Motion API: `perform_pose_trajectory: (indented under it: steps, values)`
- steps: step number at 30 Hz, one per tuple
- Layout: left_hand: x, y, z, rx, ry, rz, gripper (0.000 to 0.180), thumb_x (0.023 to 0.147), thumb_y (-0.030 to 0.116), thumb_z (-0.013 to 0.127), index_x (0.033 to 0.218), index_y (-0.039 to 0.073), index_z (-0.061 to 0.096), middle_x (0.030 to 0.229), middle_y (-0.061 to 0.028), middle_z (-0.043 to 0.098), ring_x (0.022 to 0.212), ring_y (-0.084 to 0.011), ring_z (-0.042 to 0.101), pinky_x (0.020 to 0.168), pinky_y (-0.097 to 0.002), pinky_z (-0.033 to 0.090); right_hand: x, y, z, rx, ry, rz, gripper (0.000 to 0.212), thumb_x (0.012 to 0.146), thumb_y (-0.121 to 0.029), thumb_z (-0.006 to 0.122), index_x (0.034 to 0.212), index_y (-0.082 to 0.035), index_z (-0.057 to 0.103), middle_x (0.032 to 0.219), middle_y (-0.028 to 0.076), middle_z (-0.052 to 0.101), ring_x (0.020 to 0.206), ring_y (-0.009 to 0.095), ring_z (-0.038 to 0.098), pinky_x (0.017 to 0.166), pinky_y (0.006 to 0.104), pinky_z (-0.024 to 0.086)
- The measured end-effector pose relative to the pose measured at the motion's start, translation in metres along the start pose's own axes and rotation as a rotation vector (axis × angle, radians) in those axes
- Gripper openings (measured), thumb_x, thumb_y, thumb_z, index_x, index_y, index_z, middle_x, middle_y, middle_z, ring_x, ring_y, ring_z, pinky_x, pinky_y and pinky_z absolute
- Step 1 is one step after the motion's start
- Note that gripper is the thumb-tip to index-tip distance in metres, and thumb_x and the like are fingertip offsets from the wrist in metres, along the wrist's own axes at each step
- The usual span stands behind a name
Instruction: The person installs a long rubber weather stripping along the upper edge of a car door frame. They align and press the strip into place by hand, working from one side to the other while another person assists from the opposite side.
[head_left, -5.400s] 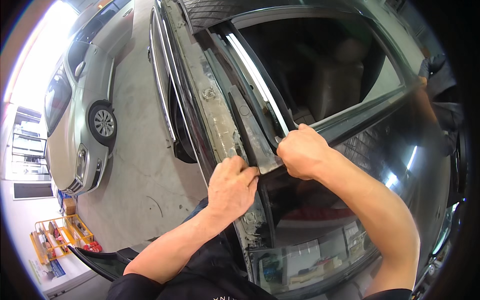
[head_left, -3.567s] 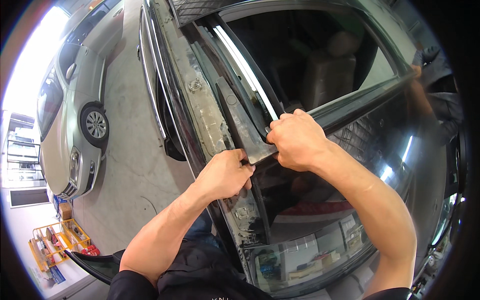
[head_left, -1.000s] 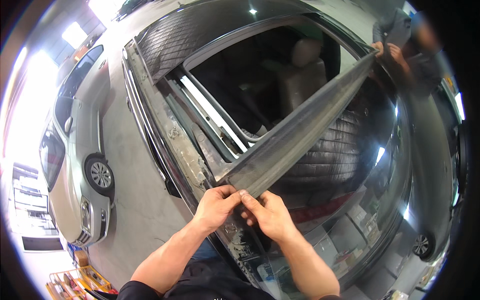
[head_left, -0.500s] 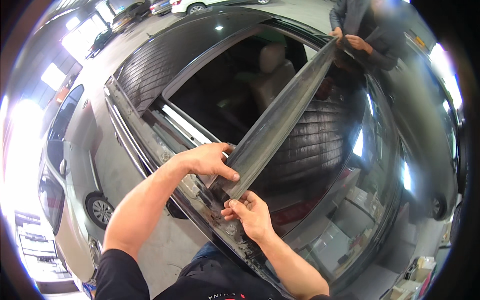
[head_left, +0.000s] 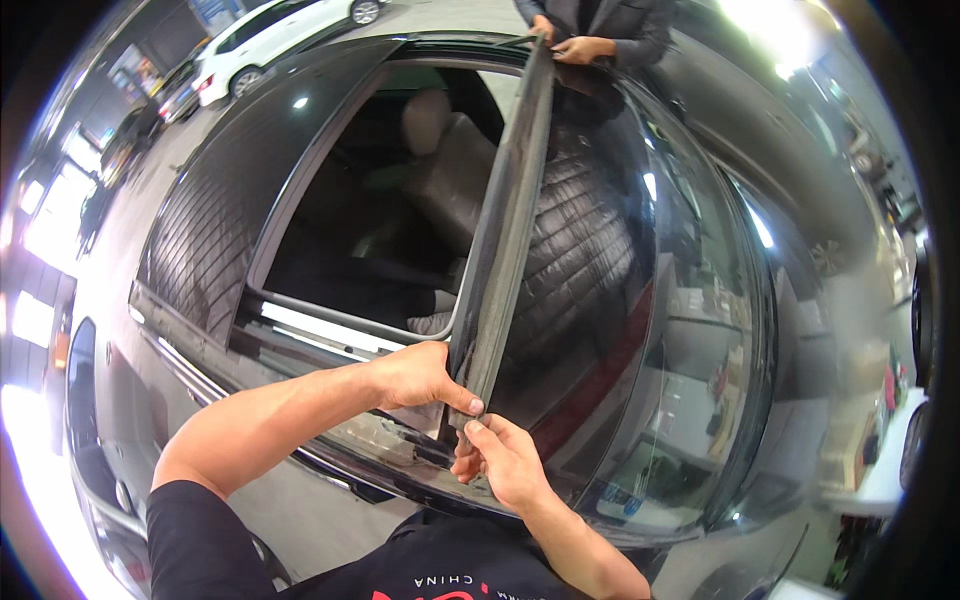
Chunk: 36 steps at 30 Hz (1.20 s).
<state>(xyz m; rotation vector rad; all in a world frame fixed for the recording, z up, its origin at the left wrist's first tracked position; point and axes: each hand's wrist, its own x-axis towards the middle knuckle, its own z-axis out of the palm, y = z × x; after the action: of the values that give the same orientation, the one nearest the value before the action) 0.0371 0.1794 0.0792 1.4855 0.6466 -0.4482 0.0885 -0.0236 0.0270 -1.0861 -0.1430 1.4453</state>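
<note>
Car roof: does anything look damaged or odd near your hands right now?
Yes. The near roof edge is patchy, pale with dark marks, unlike the glossy black roof. The long strip in the left hand and right hand looks dull and streaked.

Strip (head_left: 518, 170) runs across car roof (head_left: 250, 165), near side to far. Opening (head_left: 345, 215) left of strip; seat (head_left: 455, 165) inside it. Glass (head_left: 690, 330) right. Co-worker (head_left: 620, 30) at far end. Second car (head_left: 280, 38) beyond, upper left.
</note>
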Motion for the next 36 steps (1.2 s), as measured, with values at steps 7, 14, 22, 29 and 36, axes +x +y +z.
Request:
perform_pose_trajectory:
  steps: [7, 14, 22, 29, 36]
  values:
    - [-0.003, 0.019, -0.007, 0.337, -0.010, -0.106, 0.048, 0.071, 0.016, 0.086, 0.111, -0.003, 0.066, 0.098, -0.0110, 0.071, 0.092, -0.0205, 0.066, 0.085, -0.0334, 0.051, -0.007, 0.019, 0.022, -0.465, 0.291, -0.299, 0.035, 0.099, -0.027, 0.061, 0.078, 0.000, 0.054, 0.065, 0.004, 0.056, 0.062, 0.011, 0.059, 0.056, 0.0295, 0.047]
    - [0.006, -0.019, -0.007, -0.028, 0.034, 0.041, 0.047, 0.070, 0.012, 0.088, 0.110, -0.003, 0.068, 0.100, -0.0110, 0.072, 0.091, -0.0201, 0.067, 0.086, -0.0329, 0.051, -0.023, 0.038, 0.039, -0.738, 0.439, -0.552, 0.032, 0.091, -0.022, 0.070, 0.073, 0.000, 0.055, 0.067, 0.013, 0.058, 0.059, 0.023, 0.058, 0.056, 0.0368, 0.045]
    - [0.000, -0.016, -0.005, -0.150, -0.016, -0.045, 0.032, 0.076, 0.007, 0.082, 0.104, -0.002, 0.069, 0.096, -0.0104, 0.072, 0.089, -0.0191, 0.067, 0.086, -0.0339, 0.052, -0.024, 0.043, 0.028, -0.241, 0.282, -0.399, 0.032, 0.101, -0.029, 0.057, 0.105, 0.002, 0.063, 0.079, -0.001, 0.059, 0.067, 0.006, 0.053, 0.062, 0.0224, 0.045]
    - [0.001, -0.018, -0.004, -0.147, -0.051, 0.030, 0.028, 0.078, 0.006, 0.081, 0.103, 0.001, 0.070, 0.095, -0.0083, 0.072, 0.087, -0.0189, 0.067, 0.083, -0.0347, 0.053, 0.003, 0.051, 0.022, 0.392, -0.048, -0.319, 0.038, 0.105, -0.038, 0.050, 0.097, -0.002, 0.059, 0.065, -0.004, 0.046, 0.052, 0.007, 0.041, 0.050, 0.0239, 0.036]
    - [0.009, -0.027, -0.015, -0.165, -0.039, -0.018, 0.033, 0.074, 0.010, 0.083, 0.103, 0.004, 0.067, 0.089, -0.0053, 0.069, 0.074, -0.0148, 0.060, 0.065, -0.0300, 0.043, 0.023, 0.064, 0.042, 0.557, 0.008, -0.475, 0.028, 0.100, -0.024, 0.054, 0.079, -0.006, 0.050, 0.064, -0.001, 0.042, 0.050, 0.009, 0.033, 0.049, 0.0257, 0.030]
